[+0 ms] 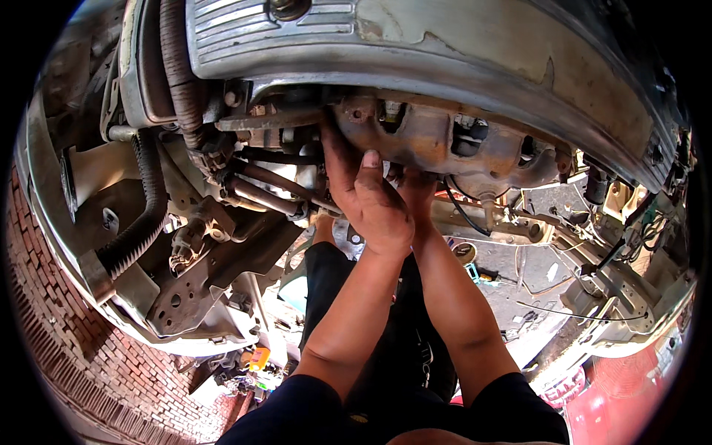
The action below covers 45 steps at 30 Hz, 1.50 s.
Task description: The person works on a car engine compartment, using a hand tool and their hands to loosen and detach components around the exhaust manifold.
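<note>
My left hand [368, 204] reaches up against the left end of a rusty exhaust manifold [423, 137]. Its thumb stands apart and its fingers stretch upward, with their tips out of sight beside a flat metal bracket [274, 120]. Just behind it, my right hand [417, 189] is raised under the manifold's lower edge. Most of its fingers are hidden by the left hand and the manifold, so what they touch does not show. Above both hands spans a ribbed, worn metal engine cover [445, 55]. A thin black cable [466, 211] hangs right of my right hand.
Corrugated hoses [152, 196] and metal pipes [259, 196] crowd the left side. Frame rails [608, 278] with loose wires lie at right. Below are a round tin [464, 253], a yellow bottle [259, 359], a brick surface [133, 371] and a red panel [623, 400].
</note>
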Motion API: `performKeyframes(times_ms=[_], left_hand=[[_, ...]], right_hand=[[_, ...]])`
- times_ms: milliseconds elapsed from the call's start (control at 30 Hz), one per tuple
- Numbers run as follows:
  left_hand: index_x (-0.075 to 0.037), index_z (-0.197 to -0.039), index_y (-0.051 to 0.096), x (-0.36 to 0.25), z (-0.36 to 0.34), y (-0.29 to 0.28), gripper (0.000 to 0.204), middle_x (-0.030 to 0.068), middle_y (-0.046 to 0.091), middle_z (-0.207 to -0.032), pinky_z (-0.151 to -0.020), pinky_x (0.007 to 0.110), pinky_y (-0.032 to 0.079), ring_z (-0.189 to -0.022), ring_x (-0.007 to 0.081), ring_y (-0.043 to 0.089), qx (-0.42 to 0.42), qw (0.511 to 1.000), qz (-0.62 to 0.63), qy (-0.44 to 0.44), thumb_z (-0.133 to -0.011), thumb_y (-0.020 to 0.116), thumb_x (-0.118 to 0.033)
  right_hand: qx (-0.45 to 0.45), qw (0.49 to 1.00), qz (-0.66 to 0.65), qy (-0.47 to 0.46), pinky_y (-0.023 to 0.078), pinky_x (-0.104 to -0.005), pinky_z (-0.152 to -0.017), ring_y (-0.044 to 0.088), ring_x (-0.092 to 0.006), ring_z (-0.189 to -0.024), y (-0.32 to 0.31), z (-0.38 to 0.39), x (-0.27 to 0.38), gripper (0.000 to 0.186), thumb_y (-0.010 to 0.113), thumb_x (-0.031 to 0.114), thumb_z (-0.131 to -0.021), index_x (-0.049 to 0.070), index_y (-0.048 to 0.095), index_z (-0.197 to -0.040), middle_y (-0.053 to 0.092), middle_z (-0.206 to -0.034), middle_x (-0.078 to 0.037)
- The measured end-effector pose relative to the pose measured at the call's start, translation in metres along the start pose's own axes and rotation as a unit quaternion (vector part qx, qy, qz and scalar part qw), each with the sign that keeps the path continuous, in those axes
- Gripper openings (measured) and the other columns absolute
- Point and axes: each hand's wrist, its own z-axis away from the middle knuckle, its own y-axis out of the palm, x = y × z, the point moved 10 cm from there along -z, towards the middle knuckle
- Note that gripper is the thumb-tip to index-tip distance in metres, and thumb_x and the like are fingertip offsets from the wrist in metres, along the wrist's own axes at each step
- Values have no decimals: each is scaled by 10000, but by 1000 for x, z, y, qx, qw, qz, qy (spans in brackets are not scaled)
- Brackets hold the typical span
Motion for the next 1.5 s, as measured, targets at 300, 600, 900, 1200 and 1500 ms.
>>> performKeyframes(times_ms=[300,600,900,1200,1500], left_hand=[[121,-1583,227,-3,-1,-3,762,289,392,-1582,-1243,435,235,-1468,339,405,6,999,-25,38,-909,470,-140],[93,-1594,230,2,2,-8,760,290,417,-1566,-1240,445,244,-1462,352,409,-3,999,-45,8,-926,483,-165],[116,-1582,247,-4,-1,-4,740,278,404,-1579,-1225,420,250,-1463,320,403,24,994,-87,64,-980,485,-243],[105,-1601,164,0,1,-4,906,321,349,-1593,-1242,446,185,-1490,354,347,60,982,-143,109,-980,557,-422],[126,-1594,160,-8,-3,-6,947,308,350,-1593,-1234,438,208,-1487,349,357,86,985,-138,59,-958,556,-454]], right_hand=[[25,946,-286,147,516,-389,-920,665,-224,-1068,8,2,-14,331,544,88,-993,-17,590,-1304,704,-1214,-90],[22,990,-120,68,534,-370,-873,674,-220,-1039,-12,-2,32,289,553,100,-990,8,626,-1254,713,-1185,-88],[18,993,-100,66,551,-351,-825,684,-217,-1010,-14,0,50,251,562,113,-987,33,663,-1203,722,-1156,-86],[28,993,-112,34,542,-346,-797,680,-179,-955,-14,6,34,215,482,79,-1016,47,667,-1119,726,-1073,-86],[53,990,-87,94,536,-381,-844,670,-200,-1000,-2,7,36,232,505,31,-992,55,668,-1155,717,-1091,-99]])
